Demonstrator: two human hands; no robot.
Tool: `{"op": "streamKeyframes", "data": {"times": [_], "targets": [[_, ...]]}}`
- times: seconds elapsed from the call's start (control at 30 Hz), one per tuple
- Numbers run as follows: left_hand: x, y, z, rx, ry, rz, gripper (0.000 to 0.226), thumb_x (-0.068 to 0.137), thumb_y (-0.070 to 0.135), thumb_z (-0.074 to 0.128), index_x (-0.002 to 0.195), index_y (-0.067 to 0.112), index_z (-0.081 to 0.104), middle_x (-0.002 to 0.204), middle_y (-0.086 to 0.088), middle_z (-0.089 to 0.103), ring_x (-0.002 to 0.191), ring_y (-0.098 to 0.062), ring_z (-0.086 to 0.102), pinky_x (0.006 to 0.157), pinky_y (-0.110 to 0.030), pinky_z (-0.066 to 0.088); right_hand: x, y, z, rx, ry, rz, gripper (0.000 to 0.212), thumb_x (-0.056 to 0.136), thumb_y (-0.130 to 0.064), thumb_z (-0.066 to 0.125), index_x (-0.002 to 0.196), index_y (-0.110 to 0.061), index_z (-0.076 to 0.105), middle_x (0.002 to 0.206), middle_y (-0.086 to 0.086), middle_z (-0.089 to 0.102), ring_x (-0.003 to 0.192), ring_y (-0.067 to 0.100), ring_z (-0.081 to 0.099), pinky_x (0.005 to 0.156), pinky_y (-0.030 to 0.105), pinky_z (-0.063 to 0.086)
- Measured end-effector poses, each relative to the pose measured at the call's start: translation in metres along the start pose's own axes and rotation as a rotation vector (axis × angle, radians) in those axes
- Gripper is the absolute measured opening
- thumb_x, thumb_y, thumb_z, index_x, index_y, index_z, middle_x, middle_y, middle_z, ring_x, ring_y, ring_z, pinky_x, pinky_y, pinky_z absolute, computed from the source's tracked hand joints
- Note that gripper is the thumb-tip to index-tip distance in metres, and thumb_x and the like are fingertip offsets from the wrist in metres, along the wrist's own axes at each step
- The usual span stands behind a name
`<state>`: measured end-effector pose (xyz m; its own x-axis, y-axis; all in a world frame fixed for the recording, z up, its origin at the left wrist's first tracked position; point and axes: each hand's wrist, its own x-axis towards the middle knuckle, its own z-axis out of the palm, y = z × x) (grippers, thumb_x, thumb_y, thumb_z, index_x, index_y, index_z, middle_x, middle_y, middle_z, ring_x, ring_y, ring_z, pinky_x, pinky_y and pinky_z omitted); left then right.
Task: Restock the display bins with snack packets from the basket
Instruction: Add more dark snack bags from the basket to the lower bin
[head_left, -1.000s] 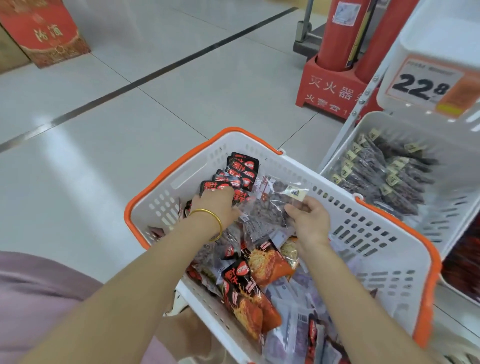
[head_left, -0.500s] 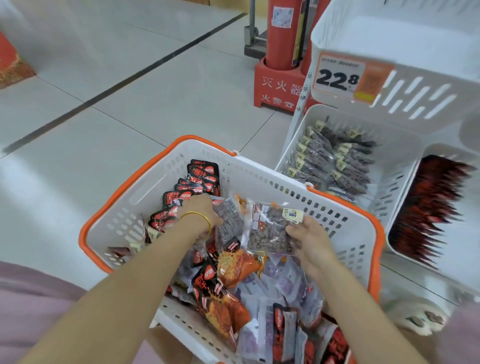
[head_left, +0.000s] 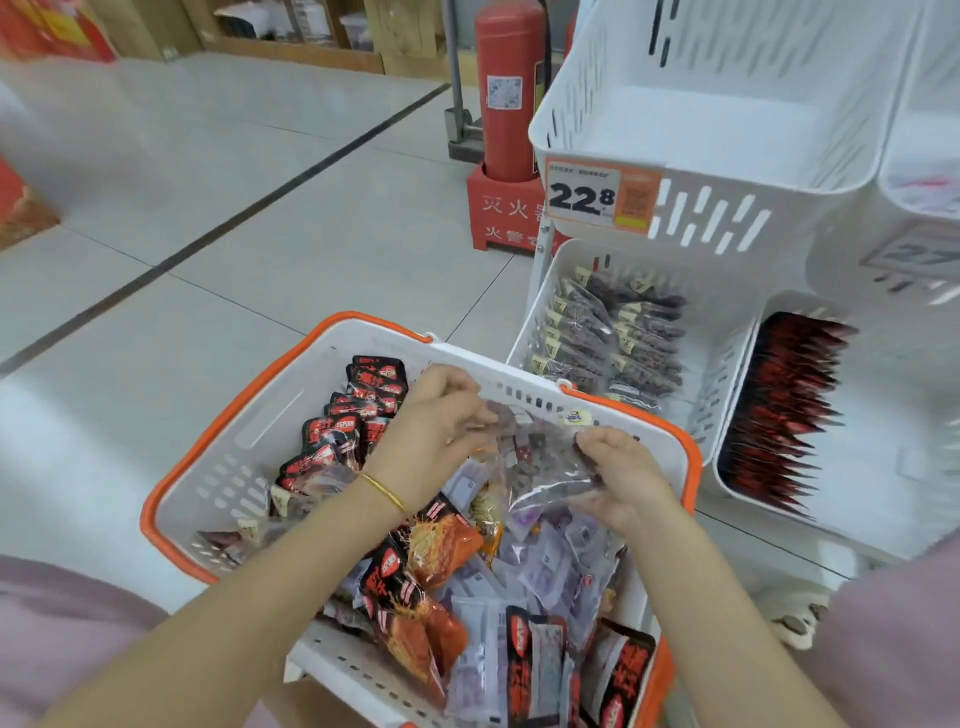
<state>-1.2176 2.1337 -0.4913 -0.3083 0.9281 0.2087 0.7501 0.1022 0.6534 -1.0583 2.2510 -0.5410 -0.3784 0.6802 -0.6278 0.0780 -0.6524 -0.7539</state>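
While both hands work over the basket: a clear packet of dark snacks (head_left: 540, 462) is held between them, just above the heap, at the frame's centre.
Left hand (head_left: 441, 431): its grip is pinched on the packet's left edge; a gold bangle (head_left: 384, 491) circles the wrist.
Right hand (head_left: 623, 478): its grip is clenched on the packet's right side, thumb on top.
Basket (head_left: 208, 467): white with an orange rim, lower centre, full of loose packets, with black-and-red packets (head_left: 358, 410) stacked along its left wall and orange noodle-print packets (head_left: 441, 540) below the hands.
Lower left bin (head_left: 722, 374): right of centre, holding two rows of the same dark packets (head_left: 613, 338).
Lower right bin (head_left: 883, 467): at the right edge, holding a row of red-and-black packets (head_left: 784, 410).
Upper bin (head_left: 701, 119): upper right, white, with a price tag (head_left: 597, 197) reading 22.8 on its front.
Fire extinguisher (head_left: 509, 88): red, top centre, standing on the floor (head_left: 260, 182) behind the bins.
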Motion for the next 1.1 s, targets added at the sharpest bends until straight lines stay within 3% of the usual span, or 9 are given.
{"op": "streamKeyframes", "data": {"times": [0.1, 0.17, 0.3, 0.37, 0.5, 0.67, 0.77, 0.97, 1.1], "targets": [[-0.017, 0.004, 0.009, 0.188, -0.061, 0.264, 0.015, 0.087, 0.018, 0.059, 0.101, 0.017, 0.063, 0.123, -0.01, 0.05, 0.114, -0.012, 0.044, 0.095, -0.018, 0.035, -0.01, -0.009, 0.004, 0.214, -0.037, 0.043, 0.016, 0.097, -0.024, 0.052, 0.091, -0.012, 0.06, 0.095, 0.012, 0.065, 0.075, 0.025, 0.063, 0.063, 0.043, 0.056], [-0.023, 0.009, 0.008, 0.174, -0.086, 0.252, 0.027, 0.092, 0.037, 0.047, 0.108, 0.021, 0.06, 0.129, -0.01, 0.049, 0.114, -0.009, 0.044, 0.096, -0.022, 0.039, -0.018, -0.015, 0.005, 0.246, -0.124, 0.029, 0.028, 0.09, -0.035, 0.06, 0.098, -0.008, 0.062, 0.091, 0.012, 0.07, 0.073, 0.027, 0.067, 0.065, 0.042, 0.057], [-0.029, 0.009, 0.008, 0.307, -0.132, 0.394, 0.022, 0.089, 0.026, 0.049, 0.109, 0.02, 0.052, 0.131, -0.012, 0.044, 0.112, -0.026, 0.053, 0.089, -0.035, 0.051, -0.028, -0.013, 0.005, 0.158, -0.241, -0.108, 0.025, 0.071, -0.01, 0.075, 0.093, -0.007, 0.064, 0.086, 0.01, 0.069, 0.073, 0.022, 0.067, 0.066, 0.039, 0.055], [-0.03, 0.008, 0.004, 0.31, -0.2, 0.401, 0.034, 0.083, 0.037, 0.058, 0.112, 0.021, 0.051, 0.136, -0.01, 0.038, 0.12, -0.022, 0.048, 0.098, -0.03, 0.046, -0.024, -0.01, 0.002, 0.139, -0.208, -0.16, 0.026, 0.071, -0.001, 0.074, 0.091, -0.012, 0.063, 0.093, 0.01, 0.069, 0.083, 0.025, 0.064, 0.074, 0.043, 0.051], [-0.022, 0.018, 0.002, 0.222, -0.028, 0.088, 0.07, 0.074, 0.049, 0.07, 0.13, 0.016, 0.045, 0.14, -0.003, 0.032, 0.131, -0.013, 0.032, 0.111, -0.026, 0.026, -0.013, -0.009, -0.004, 0.124, -0.14, -0.231, 0.046, 0.07, 0.003, 0.076, 0.109, -0.016, 0.059, 0.129, 0.014, 0.057, 0.113, 0.031, 0.057, 0.085, 0.043, 0.05], [-0.009, 0.024, 0.008, -0.446, -0.051, -0.648, 0.088, 0.078, 0.027, 0.074, 0.142, 0.011, 0.018, 0.106, -0.001, 0.054, 0.102, -0.022, 0.059, 0.094, -0.043, 0.049, -0.014, -0.008, 0.002, 0.136, -0.139, -0.302, 0.066, 0.053, -0.011, 0.084, 0.112, -0.021, 0.058, 0.14, 0.019, 0.046, 0.134, 0.037, 0.038, 0.107, 0.058, 0.035], [-0.003, 0.02, 0.013, -0.549, 0.0, -0.721, 0.079, 0.075, 0.026, 0.077, 0.136, 0.009, 0.03, 0.096, 0.0, 0.057, 0.086, -0.018, 0.062, 0.091, -0.043, 0.05, -0.014, -0.006, 0.001, 0.127, -0.15, -0.332, 0.063, 0.056, -0.013, 0.087, 0.111, -0.022, 0.058, 0.14, 0.013, 0.048, 0.133, 0.033, 0.04, 0.106, 0.058, 0.036], [0.005, 0.019, 0.018, -0.62, 0.005, -0.779, 0.038, 0.075, 0.017, 0.077, 0.103, 0.008, 0.053, 0.093, -0.007, 0.058, 0.078, -0.016, 0.059, 0.06, -0.024, 0.05, -0.011, -0.006, 0.001, -0.049, -0.055, -0.451, 0.045, 0.071, -0.018, 0.081, 0.108, -0.029, 0.058, 0.133, -0.004, 0.054, 0.126, 0.019, 0.05, 0.102, 0.05, 0.044], [0.015, 0.016, 0.012, -0.693, 0.004, -0.766, 0.029, 0.073, 0.009, 0.078, 0.088, 0.013, 0.054, 0.079, -0.006, 0.055, 0.069, -0.02, 0.055, 0.055, -0.025, 0.044, -0.008, -0.002, 0.0, 0.08, -0.019, -0.391, 0.031, 0.081, -0.025, 0.073, 0.109, -0.019, 0.061, 0.12, 0.008, 0.064, 0.113, 0.03, 0.059, 0.099, 0.051, 0.045]]}}
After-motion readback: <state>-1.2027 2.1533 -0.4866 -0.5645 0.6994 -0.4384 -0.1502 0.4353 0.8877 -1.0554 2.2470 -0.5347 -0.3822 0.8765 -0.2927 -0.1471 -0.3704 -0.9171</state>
